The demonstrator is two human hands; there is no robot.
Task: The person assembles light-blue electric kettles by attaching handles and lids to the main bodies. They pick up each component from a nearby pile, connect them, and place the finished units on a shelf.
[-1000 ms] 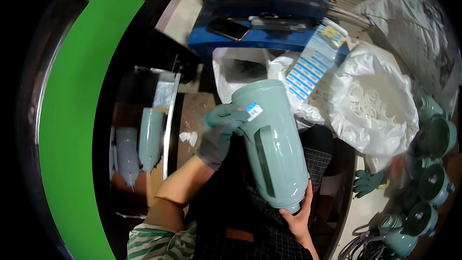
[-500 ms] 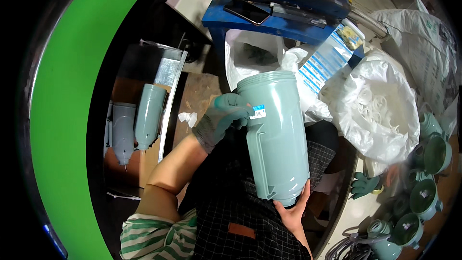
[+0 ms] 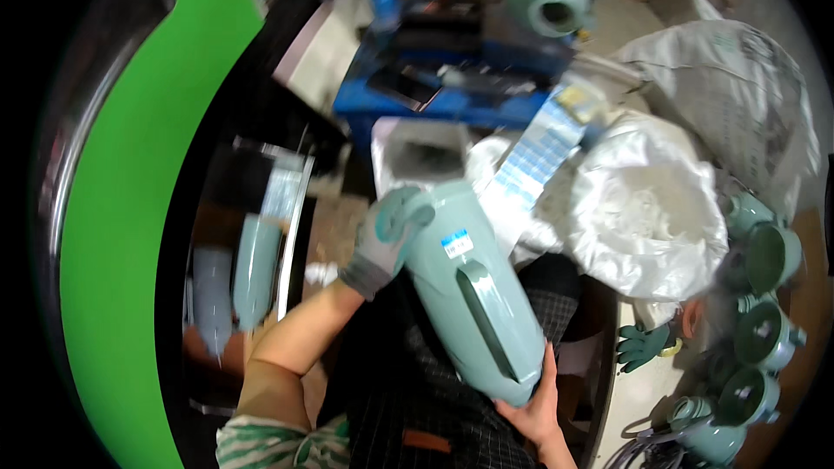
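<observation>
A pale green thermos flask casing (image 3: pixel 439 291) lies slanted across my lap, its threaded mouth end pointing away from me. Its long handle (image 3: pixel 491 321) faces up. Between handle and mouth sits a small blue-and-white sticker (image 3: pixel 457 243). My left hand (image 3: pixel 389 230), in a grey-and-green glove, has its fingers curled at the left of the mouth end. Underneath, my bare right hand (image 3: pixel 534 404) holds the narrower near end. A sheet of blue-and-white stickers (image 3: pixel 540 149) rests beyond the casing, partly blurred.
A blue bench (image 3: pixel 347 102) bearing a phone (image 3: pixel 405 87) stands ahead. White sacks (image 3: pixel 643 260) are at the right, beside several green parts (image 3: pixel 769 256) and a green glove (image 3: pixel 641 347). At the left, a box holds tipped flask liners (image 3: pixel 258 269); a green surface (image 3: pixel 122 295) lies beyond it.
The casing has turned and tilted, bringing its handle and sticker to the upper side. My left hand has moved from the sticker to the mouth end. The whole view has shifted.
</observation>
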